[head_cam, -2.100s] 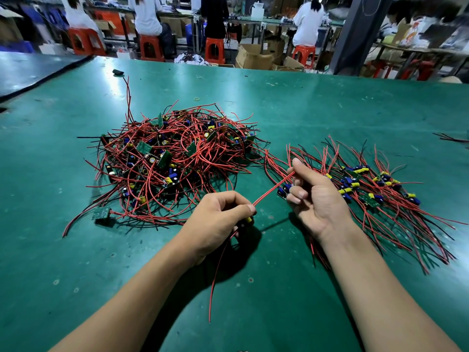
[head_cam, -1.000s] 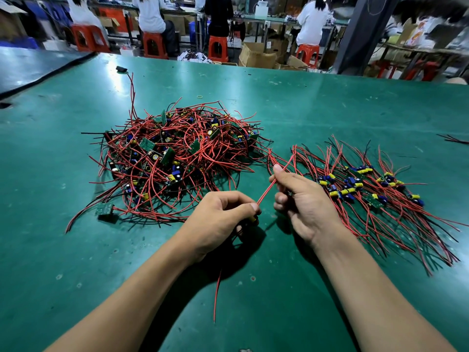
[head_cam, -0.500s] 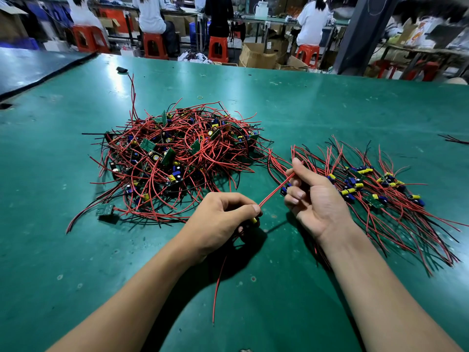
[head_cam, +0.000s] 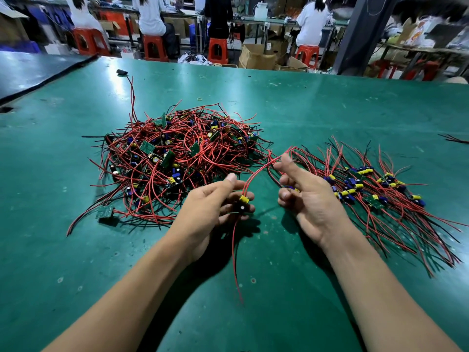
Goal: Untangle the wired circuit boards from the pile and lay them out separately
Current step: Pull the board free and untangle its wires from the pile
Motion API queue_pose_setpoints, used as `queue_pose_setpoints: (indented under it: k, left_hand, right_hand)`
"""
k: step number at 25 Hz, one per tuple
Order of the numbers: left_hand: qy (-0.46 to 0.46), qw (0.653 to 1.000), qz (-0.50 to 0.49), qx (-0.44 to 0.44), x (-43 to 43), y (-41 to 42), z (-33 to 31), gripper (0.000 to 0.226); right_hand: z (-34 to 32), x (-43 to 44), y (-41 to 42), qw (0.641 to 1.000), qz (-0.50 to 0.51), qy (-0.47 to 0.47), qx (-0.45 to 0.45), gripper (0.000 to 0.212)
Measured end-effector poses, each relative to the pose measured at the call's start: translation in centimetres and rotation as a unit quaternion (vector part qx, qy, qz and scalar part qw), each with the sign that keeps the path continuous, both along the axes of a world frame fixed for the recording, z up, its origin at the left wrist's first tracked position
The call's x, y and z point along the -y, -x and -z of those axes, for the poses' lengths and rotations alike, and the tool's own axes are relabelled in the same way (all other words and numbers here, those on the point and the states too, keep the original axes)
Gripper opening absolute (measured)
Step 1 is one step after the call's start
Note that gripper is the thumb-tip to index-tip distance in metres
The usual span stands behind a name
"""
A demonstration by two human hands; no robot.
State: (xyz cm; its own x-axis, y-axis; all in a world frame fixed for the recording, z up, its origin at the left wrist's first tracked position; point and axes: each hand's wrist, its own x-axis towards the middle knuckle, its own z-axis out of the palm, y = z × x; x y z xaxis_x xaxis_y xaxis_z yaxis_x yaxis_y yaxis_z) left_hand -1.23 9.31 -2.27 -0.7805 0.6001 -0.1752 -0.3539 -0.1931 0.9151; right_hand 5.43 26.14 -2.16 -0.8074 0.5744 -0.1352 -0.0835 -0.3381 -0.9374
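A single circuit board (head_cam: 243, 202) with a yellow capacitor sits just below the frame's centre. It is held in the curled fingers of the left hand (head_cam: 213, 201), whose thumb sticks out straight above it. One red wire (head_cam: 256, 172) arcs from the board up and right to the right hand (head_cam: 307, 199). A second lead (head_cam: 234, 262) trails down over the green table (head_cam: 330, 110). The right hand's forefinger and thumb point up beside the wire and its lower fingers are curled; whether they pinch the wire I cannot tell. The tangled pile (head_cam: 177, 158) lies left of centre, and the laid-out boards (head_cam: 368, 191) fan out at right. The step in hand looks like straightening this board's leads. Next, the wire's far end, lost among strands between pile and row, probably needs drawing clear. The board can then go down beside the row, apart from its neighbours.
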Motion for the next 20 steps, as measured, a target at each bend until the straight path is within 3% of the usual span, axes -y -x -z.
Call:
queue_pose_setpoints:
  k: [3, 7, 9, 13, 17, 20]
  left_hand:
    - [-0.035, 0.998, 0.019, 0.056, -0.1, 0.0, -0.5, 0.05]
    - [-0.06, 0.993, 0.053, 0.087, -0.2, 0.1, -0.7, 0.066]
    - [-0.058, 0.993, 0.078, 0.073, -0.3, -0.3, -0.7, 0.066]
    - [-0.028, 0.999, 0.032, 0.028, -0.4, -0.9, -0.8, 0.043]
    - [0.07, 0.991, -0.053, -0.1, 0.3, -0.9, -0.5, 0.026]
    - [0.078, 0.983, -0.1, -0.136, 0.5, -0.8, -0.5, 0.015]
  right_hand:
    - [0.0, 0.6, -0.2, 0.996, -0.052, -0.064, 0.037, 0.042]
    - [0.4, 2.0, -0.3, 0.982, -0.079, -0.154, 0.067, 0.055]
    - [0.7, 2.6, -0.2, 0.968, -0.054, -0.236, 0.072, 0.041]
    - [0.3, 1.4, -0.3, 0.945, 0.048, -0.315, 0.071, 0.016]
    - [0.0, -1.4, -1.1, 0.88, 0.181, -0.417, 0.14, 0.022]
    - [0.2, -1.5, -1.1, 0.827, 0.193, -0.504, 0.156, 0.029]
